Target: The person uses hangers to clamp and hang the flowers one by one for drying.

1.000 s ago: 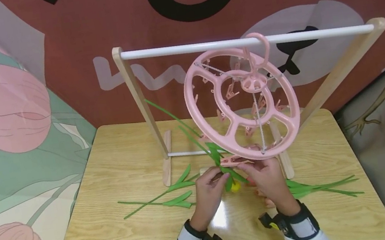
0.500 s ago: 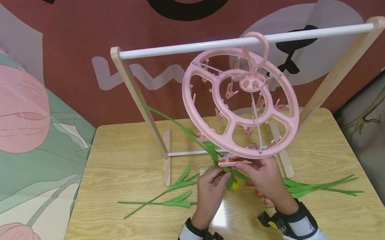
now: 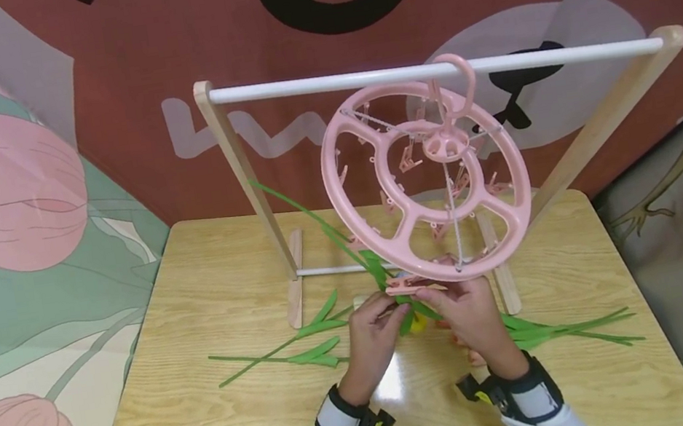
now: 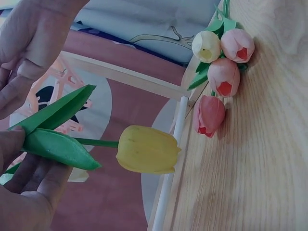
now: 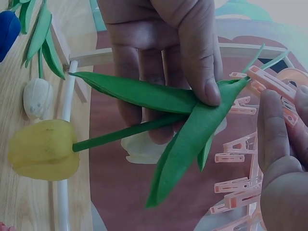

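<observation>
In the head view, a pink round clip hanger (image 3: 520, 186) hangs tilted from a white rail (image 3: 322, 83). My left hand (image 3: 374, 341) pinches a yellow tulip (image 4: 147, 150) at its green leaves, with the bloom pointing down toward the table. My right hand (image 3: 480, 321) grips a pink clothespin (image 5: 272, 86) under the hanger's near rim. The clothespin's tips are right at the tulip's stem, just past the leaves. Behind the left hand's fingers, a pale bloom (image 5: 142, 147) shows partly hidden. Several more pink clothespins (image 5: 236, 185) dangle from the ring.
Pink and cream tulips (image 4: 224, 77) lie on the table at the right, their stems (image 3: 597, 329) pointing outward. At the left lie other tulips with green stems (image 3: 258, 362), including a white one (image 5: 38, 98) and a blue one (image 5: 7, 36). Wooden posts (image 3: 247, 183) hold the rail.
The tulip's stem has swung slightly, and the two stems seen apart earlier now nearly overlap. The hanger has shifted a little left. Both hands keep their grips.
</observation>
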`<state>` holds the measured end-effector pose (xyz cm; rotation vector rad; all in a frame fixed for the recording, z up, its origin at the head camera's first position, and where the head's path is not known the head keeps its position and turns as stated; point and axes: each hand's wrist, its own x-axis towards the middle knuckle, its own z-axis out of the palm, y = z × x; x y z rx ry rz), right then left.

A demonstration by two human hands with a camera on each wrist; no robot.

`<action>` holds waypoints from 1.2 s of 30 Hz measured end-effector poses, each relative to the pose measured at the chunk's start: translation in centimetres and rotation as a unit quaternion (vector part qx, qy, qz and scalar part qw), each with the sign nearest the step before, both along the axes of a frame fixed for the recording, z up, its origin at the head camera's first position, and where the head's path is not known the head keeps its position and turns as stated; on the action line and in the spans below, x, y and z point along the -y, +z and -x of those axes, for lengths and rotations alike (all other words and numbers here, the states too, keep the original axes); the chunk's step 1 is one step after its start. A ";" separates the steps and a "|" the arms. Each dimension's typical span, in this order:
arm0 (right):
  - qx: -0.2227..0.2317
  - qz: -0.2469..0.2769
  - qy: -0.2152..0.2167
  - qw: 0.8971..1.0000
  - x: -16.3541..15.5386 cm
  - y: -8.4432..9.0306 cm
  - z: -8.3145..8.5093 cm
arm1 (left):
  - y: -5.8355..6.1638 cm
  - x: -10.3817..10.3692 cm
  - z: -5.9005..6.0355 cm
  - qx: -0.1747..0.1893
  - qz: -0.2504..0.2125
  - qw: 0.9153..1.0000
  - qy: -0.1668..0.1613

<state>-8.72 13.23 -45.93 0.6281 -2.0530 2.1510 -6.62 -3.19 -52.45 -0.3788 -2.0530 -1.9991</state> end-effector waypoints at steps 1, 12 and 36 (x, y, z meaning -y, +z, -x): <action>-0.002 -0.005 -0.004 1.000 0.0 0.0 0.0 | -0.1 0.0 0.0 -0.002 0.000 1.000 -0.002; 0.023 0.003 0.008 1.000 0.0 -0.2 -0.2 | -0.2 0.3 0.1 0.008 -0.013 1.000 -0.014; -0.073 -0.297 -0.103 0.947 -12.6 -2.5 0.0 | -0.5 2.4 0.5 -0.008 0.002 1.000 0.017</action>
